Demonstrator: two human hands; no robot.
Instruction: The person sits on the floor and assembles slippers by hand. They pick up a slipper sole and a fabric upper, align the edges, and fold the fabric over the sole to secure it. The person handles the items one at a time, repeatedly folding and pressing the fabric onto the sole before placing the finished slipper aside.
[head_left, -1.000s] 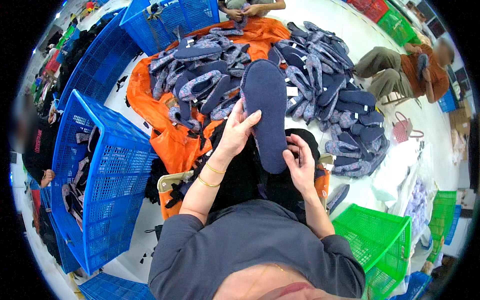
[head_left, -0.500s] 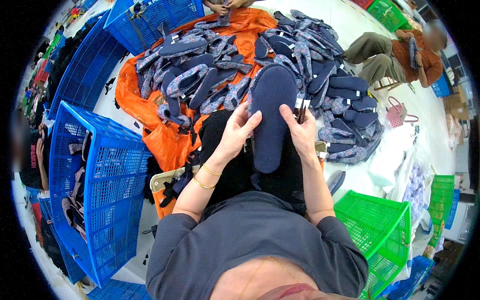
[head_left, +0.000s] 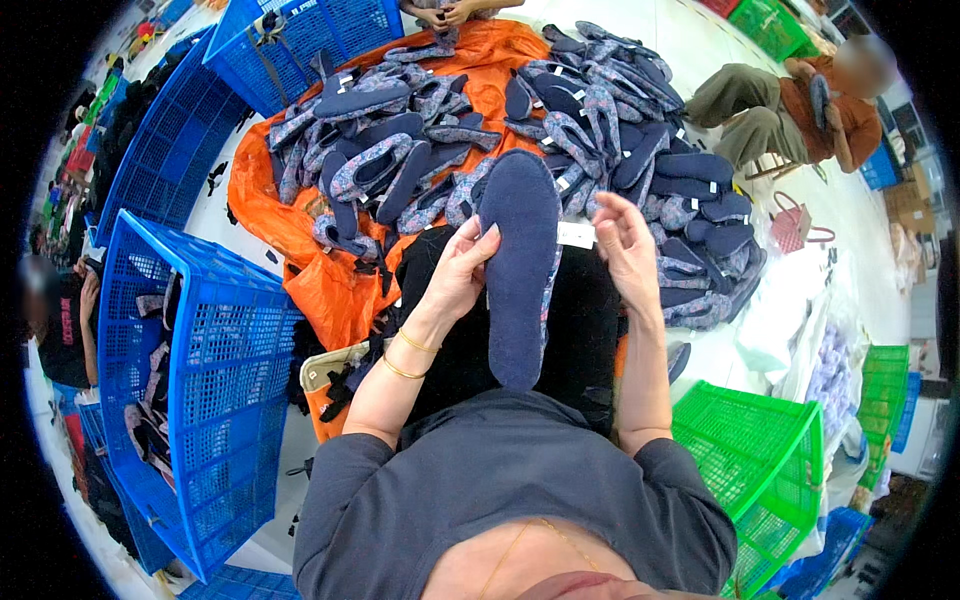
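A slipper point(head_left: 522, 265) with a navy sole and a flowered side edge is held sole up over my lap. My left hand point(head_left: 462, 262) grips its left edge, thumb on the sole and fingers underneath. From the slipper's right edge sticks out a white tag point(head_left: 575, 235). Just right of that tag is my right hand point(head_left: 630, 255), off the slipper, its fingers apart and loosely bent. I see nothing between them, though the palm's inner side is partly hidden.
Piles of similar slippers point(head_left: 370, 100) lie ahead on an orange sheet point(head_left: 262, 190). Blue crates point(head_left: 225, 390) stand left, a green crate point(head_left: 745, 440) right. A seated person point(head_left: 830, 120) handles a slipper at far right; another person's hands point(head_left: 445, 15) show at the top.
My right hand has let go of the slipper and moved slightly right. The dark tool seen at it earlier no longer shows. The slipper has come nearer to me, its tag now in plain view.
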